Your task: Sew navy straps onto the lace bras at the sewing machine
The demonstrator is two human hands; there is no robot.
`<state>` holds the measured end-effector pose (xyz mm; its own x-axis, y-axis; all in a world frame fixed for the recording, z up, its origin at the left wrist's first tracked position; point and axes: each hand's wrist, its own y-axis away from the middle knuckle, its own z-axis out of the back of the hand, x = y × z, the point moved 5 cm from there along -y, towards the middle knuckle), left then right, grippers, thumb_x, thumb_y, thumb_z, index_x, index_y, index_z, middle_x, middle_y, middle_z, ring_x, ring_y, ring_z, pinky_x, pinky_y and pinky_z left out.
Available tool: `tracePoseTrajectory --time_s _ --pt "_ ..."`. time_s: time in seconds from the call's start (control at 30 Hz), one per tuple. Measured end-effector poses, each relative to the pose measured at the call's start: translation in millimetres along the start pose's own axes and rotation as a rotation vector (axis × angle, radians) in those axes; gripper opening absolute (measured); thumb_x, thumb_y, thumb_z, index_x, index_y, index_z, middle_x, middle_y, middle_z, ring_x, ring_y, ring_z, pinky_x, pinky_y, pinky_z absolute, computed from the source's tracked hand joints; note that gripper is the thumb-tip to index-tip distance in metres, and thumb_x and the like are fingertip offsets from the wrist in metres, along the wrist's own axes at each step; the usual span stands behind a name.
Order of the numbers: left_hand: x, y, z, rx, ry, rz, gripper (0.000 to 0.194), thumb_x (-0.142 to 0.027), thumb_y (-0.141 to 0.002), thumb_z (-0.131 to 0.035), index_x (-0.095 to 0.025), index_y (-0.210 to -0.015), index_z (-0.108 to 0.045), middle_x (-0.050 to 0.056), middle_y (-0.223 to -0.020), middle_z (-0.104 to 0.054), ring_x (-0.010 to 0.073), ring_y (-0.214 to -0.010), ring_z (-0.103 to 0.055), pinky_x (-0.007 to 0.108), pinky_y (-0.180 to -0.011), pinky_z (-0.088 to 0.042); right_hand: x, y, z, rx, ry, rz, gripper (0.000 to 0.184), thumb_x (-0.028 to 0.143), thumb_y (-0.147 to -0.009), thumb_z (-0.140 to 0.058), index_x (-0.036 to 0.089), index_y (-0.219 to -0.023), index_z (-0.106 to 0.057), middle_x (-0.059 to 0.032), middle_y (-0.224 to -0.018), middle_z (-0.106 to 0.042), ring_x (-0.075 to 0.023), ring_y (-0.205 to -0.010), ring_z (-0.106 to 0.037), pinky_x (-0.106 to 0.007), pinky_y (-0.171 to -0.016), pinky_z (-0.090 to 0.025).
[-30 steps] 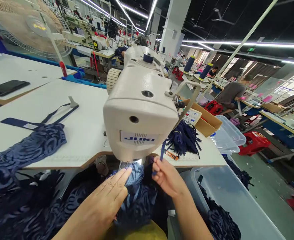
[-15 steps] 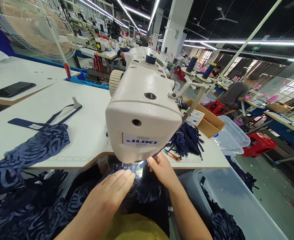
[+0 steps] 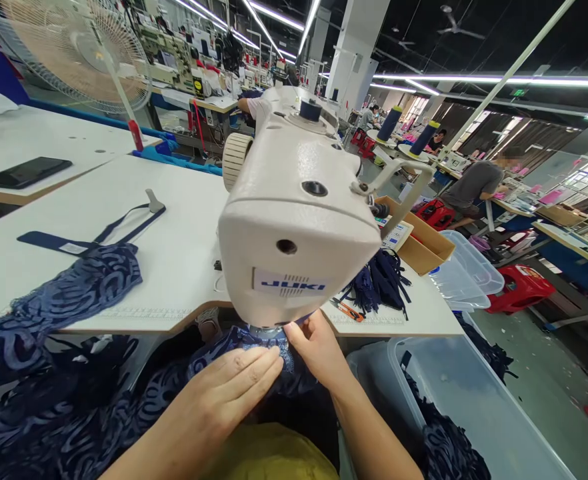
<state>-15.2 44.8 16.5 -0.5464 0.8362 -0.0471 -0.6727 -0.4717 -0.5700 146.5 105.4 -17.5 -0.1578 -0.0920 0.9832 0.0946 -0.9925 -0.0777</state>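
Observation:
A white JUKI sewing machine stands in front of me, its head hiding the needle area. Dark blue patterned lace fabric passes under it and hangs over the table's front edge. My left hand lies on this fabric with its fingers stretched out side by side; its thumb is hidden. Close by on the right, my right hand is closed in a pinch at the fabric's edge, on what looks like a narrow navy strap. The machine head partly covers those fingertips.
A patterned garment with straps lies left on the white table. Orange-handled snips and a bundle of navy straps lie right, before a cardboard box. A plastic bin with dark pieces stands lower right.
My right hand has moved slightly left, closer beneath the machine head, and less strap shows there. My left hand has shifted a little to the right and down. The camera view has shifted slightly.

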Motion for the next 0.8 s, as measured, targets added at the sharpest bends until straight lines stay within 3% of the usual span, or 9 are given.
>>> tracePoseTrajectory --time_s 0.1,0.33,0.47,0.6,0.8 --pt "4 3 -1.6 0.006 -0.016 0.038 0.038 -0.019 -0.100 -0.033 -0.027 -0.131 -0.054 -0.005 -0.129 -0.063 0.0100 -0.129 -0.046 0.027 -0.116 -0.025 0 0 0 -0.001 0.001 0.005 0.015 0.026 -0.085 -0.057 0.023 -0.100 -0.056 0.0043 -0.071 -0.051 -0.0145 -0.068 -0.053 -0.030 -0.077 -0.048" --pt "2 2 -3.6 0.077 -0.066 -0.047 0.046 -0.006 -0.094 -0.032 -0.020 -0.134 -0.050 0.001 -0.139 -0.054 0.0163 -0.133 -0.042 0.034 -0.114 -0.030 4 0 1 0.030 -0.002 0.000 0.012 0.027 -0.085 -0.057 0.023 -0.096 -0.056 0.0044 -0.073 -0.050 -0.0139 -0.067 -0.050 -0.030 -0.080 -0.046" --pt "0 0 -4.5 0.006 -0.041 -0.018 0.043 -0.006 -0.094 -0.035 -0.020 -0.131 -0.053 0.002 -0.134 -0.059 0.0154 -0.131 -0.045 0.034 -0.112 -0.032 4 0 1 0.030 0.004 0.000 0.008 0.027 -0.085 -0.057 0.023 -0.093 -0.055 0.0046 -0.072 -0.050 -0.0137 -0.066 -0.050 -0.030 -0.080 -0.046" --pt "1 -1 -7.6 -0.098 0.012 0.037 0.037 -0.014 -0.095 -0.043 -0.021 -0.130 -0.053 0.002 -0.126 -0.064 0.0149 -0.125 -0.051 0.039 -0.116 -0.027 4 -1 1 0.029 0.015 -0.022 0.010 0.027 -0.085 -0.057 0.023 -0.094 -0.056 0.0046 -0.072 -0.052 -0.0141 -0.067 -0.052 -0.030 -0.080 -0.046" --pt "-1 -4 -14.2 -0.069 0.020 0.068 0.035 -0.015 -0.096 -0.040 -0.020 -0.127 -0.057 0.002 -0.123 -0.065 0.0172 -0.120 -0.052 0.039 -0.113 -0.027 5 4 0 0.030 -0.025 -0.014 0.011 0.029 -0.087 -0.055 0.024 -0.097 -0.054 0.0030 -0.078 -0.054 -0.0145 -0.071 -0.053 -0.028 -0.077 -0.046"
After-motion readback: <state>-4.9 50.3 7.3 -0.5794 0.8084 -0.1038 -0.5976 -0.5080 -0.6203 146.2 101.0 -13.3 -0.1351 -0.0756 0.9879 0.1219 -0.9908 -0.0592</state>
